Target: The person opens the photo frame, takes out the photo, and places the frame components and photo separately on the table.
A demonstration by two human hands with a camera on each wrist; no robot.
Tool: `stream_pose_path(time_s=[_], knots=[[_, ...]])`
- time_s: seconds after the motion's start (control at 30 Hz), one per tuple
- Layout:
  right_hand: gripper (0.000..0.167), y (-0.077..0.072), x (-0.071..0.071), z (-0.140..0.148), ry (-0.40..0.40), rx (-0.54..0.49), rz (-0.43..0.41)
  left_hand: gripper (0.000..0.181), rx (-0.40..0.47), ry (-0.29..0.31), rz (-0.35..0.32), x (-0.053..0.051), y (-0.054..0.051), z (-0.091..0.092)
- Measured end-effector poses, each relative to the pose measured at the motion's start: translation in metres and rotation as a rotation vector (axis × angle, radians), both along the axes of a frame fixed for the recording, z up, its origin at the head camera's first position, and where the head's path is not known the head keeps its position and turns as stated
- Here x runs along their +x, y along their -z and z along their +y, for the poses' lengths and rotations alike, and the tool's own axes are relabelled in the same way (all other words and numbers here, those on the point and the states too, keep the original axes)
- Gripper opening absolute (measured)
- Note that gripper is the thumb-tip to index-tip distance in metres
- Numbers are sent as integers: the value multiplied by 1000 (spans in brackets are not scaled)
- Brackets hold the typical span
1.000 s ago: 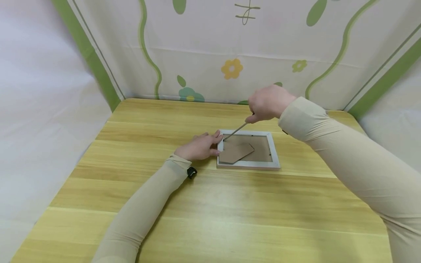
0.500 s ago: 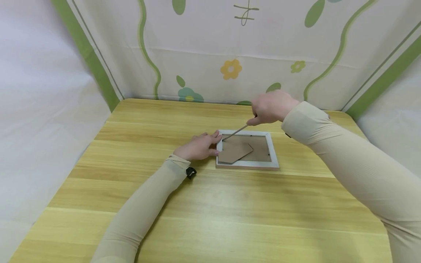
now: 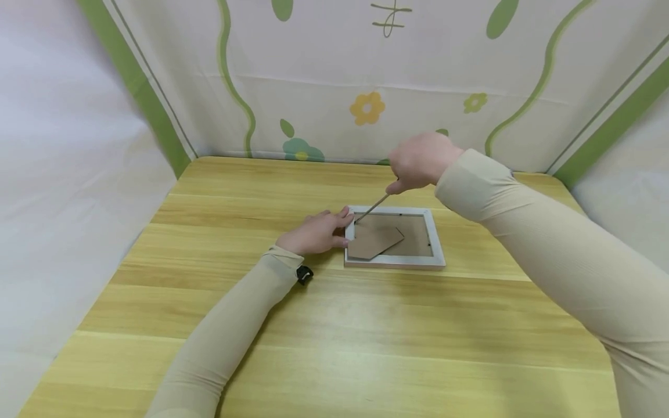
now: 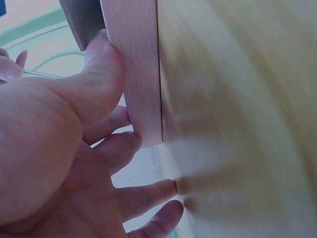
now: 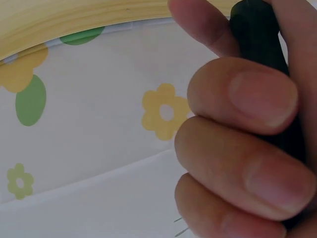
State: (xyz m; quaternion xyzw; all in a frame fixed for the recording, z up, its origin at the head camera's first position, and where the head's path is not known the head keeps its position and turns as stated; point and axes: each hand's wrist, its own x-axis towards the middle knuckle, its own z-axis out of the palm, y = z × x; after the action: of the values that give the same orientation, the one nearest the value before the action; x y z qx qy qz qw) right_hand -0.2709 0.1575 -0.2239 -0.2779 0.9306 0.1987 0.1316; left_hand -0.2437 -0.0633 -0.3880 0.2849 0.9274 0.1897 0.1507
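A picture frame (image 3: 397, 260) with a pale rim lies face down on the wooden table. Inside the rim is a brown backing board (image 3: 416, 235), with small dark tabs along its edges and a brown stand flap (image 3: 373, 244) over its left part. My left hand (image 3: 313, 233) steadies the frame's left side, thumb on the rim and fingers against the side and far corner. Gripped in my right hand (image 3: 423, 159) is a screwdriver (image 3: 372, 208), its dark handle (image 5: 255, 32) filling the curled fingers. Its thin shaft slants down to the board's far left corner, at a tab.
The wooden table (image 3: 334, 348) stretches around the frame on every side. Behind it hangs a white cloth (image 3: 313, 64) printed with flowers and green vines, close beyond the right hand. More white cloth (image 3: 68, 174) closes off the left side.
My right hand rises slightly and shifts left, and the screwdriver shaft stands a little steeper. Its tip stays at the same corner. The left hand and the frame keep their places.
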Motion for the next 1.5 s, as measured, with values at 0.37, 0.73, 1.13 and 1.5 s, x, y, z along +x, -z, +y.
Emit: stream_pose_path(time_s=[0.37, 0.73, 1.13, 1.5], knots=[[39, -14, 8, -29, 6, 69, 22, 70, 11, 11, 5, 1, -2, -1], [30, -22, 18, -63, -73, 145, 92, 72, 16, 19, 3, 1, -1, -2], [29, -30, 25, -61, -82, 52, 23, 72, 11, 13, -10, 4, -8, 1], [35, -23, 13, 16, -12, -179, -84, 70, -12, -3, -24, 6, -11, 4]])
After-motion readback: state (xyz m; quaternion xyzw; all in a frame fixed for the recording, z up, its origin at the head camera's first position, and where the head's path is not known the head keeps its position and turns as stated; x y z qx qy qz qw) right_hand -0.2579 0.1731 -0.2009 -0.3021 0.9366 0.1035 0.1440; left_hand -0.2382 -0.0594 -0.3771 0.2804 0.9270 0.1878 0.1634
